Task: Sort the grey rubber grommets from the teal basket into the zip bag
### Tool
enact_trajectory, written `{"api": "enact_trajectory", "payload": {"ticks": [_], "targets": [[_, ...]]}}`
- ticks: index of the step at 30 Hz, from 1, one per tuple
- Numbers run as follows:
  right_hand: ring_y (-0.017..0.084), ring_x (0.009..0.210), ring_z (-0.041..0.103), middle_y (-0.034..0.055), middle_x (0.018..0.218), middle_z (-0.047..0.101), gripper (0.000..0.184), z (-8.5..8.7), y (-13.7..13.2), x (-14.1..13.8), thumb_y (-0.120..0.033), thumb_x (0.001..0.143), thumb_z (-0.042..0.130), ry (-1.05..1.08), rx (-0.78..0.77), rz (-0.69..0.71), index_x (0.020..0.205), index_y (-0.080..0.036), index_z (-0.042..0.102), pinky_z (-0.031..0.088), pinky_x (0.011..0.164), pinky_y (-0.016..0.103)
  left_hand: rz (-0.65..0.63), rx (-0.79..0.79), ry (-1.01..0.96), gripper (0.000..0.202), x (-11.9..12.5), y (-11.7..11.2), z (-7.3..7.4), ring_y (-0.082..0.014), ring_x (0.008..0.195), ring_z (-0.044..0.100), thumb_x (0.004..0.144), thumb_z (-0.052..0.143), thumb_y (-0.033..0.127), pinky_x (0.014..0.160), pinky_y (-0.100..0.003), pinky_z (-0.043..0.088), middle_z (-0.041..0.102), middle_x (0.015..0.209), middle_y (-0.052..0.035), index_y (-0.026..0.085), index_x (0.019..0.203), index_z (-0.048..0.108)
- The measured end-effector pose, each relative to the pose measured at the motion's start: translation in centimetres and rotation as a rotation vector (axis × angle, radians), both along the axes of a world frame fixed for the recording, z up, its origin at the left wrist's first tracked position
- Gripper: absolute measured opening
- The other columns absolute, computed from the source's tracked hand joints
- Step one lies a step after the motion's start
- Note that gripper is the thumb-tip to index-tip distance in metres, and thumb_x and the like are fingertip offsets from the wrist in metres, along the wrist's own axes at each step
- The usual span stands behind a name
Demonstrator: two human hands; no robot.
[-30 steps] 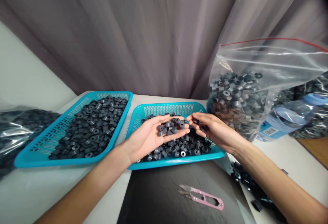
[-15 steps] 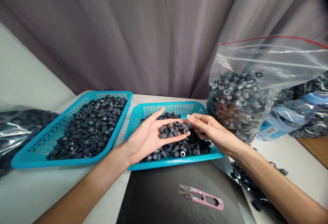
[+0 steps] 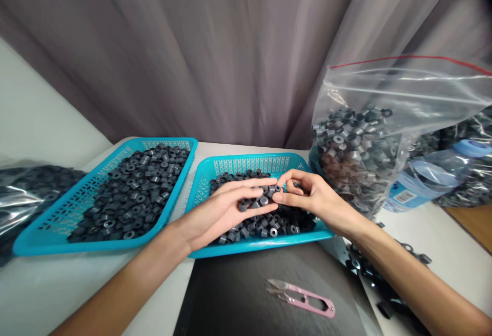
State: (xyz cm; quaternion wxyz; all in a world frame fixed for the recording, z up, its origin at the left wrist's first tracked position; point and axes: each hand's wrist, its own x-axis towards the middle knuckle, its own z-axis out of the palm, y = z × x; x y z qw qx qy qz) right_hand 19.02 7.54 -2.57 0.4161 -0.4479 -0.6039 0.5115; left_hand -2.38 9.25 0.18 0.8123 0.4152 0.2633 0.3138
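Several small black rings (image 3: 263,200), short cylinders with a hole, lie in the cupped fingers of my left hand (image 3: 226,203), its thumb folded over them. At their right end, the thumb and forefinger of my right hand (image 3: 307,191) close on one black ring (image 3: 277,189). Dark pieces show inside the curl of the right fingers; whether these are held or lie behind is unclear. Both hands are above the right blue basket (image 3: 261,248), where many more black rings (image 3: 269,227) lie. My hands hide the basket's middle.
A second blue basket (image 3: 96,248) of black rings stands left, beside a filled clear bag (image 3: 26,197). Pink thread snips (image 3: 303,297) lie on a dark mat (image 3: 230,295) in front. At right are a zip bag (image 3: 357,151) of rings, a plastic bottle (image 3: 430,177) and loose dark pieces (image 3: 384,274).
My left thumb has come down from its raised position over the rings. My right thumb and forefinger have moved slightly left onto a ring at the left fingertips.
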Motion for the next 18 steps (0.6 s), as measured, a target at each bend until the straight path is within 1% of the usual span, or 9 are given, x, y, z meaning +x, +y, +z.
{"api": "enact_trajectory", "payload": {"ticks": [2,5,11,14,18], "targets": [[0.011,0.062,0.023,-0.008,0.066,0.025,0.04,0.04,-0.02,0.0,-0.053,0.074,0.082,0.006,0.01,-0.007,0.086,-0.021,0.06,0.02,0.059,0.028,-0.047,0.055,0.017,0.036,-0.11,-0.08,-0.22,-0.0325,0.139,0.048,0.09,0.061,0.005,0.117,-0.048,0.04,0.063,0.141,-0.0125,0.012,0.124,0.07],[0.011,0.061,0.023,-0.008,0.066,0.026,0.041,0.19,-0.07,-0.04,-0.053,0.074,0.081,0.002,0.017,-0.019,0.085,-0.021,0.06,0.021,0.059,0.028,-0.075,0.077,0.018,0.041,-0.18,-0.15,-0.37,-0.0312,0.139,0.048,0.091,0.061,0.006,0.119,-0.046,0.037,0.062,0.142,-0.0113,0.015,0.131,0.067],[0.011,0.061,0.026,-0.0076,0.066,0.028,0.037,0.17,-0.12,0.0,-0.051,0.077,0.079,-0.016,0.039,-0.027,0.085,-0.021,0.06,0.022,0.06,0.028,-0.098,0.081,0.009,0.041,-0.24,-0.19,-0.34,-0.0303,0.14,0.048,0.093,0.06,0.007,0.12,-0.044,0.036,0.061,0.143,-0.0109,0.016,0.132,0.066],[0.011,0.06,0.026,-0.0079,0.065,0.028,0.037,0.09,-0.11,0.04,-0.052,0.077,0.079,-0.018,0.051,-0.023,0.086,-0.021,0.06,0.022,0.059,0.028,-0.1,0.102,0.052,0.041,-0.28,-0.22,-0.44,-0.0301,0.14,0.048,0.093,0.061,0.01,0.12,-0.044,0.036,0.06,0.145,-0.0103,0.018,0.133,0.065],[0.011,0.06,0.027,-0.008,0.065,0.028,0.038,-0.04,-0.08,0.04,-0.054,0.078,0.078,-0.06,0.073,-0.024,0.087,-0.021,0.061,0.022,0.058,0.028,-0.089,0.166,0.15,0.041,-0.15,-0.4,-0.63,-0.0288,0.136,0.052,0.093,0.064,0.017,0.119,-0.043,0.038,0.057,0.147,-0.0079,0.024,0.134,0.062]]}}
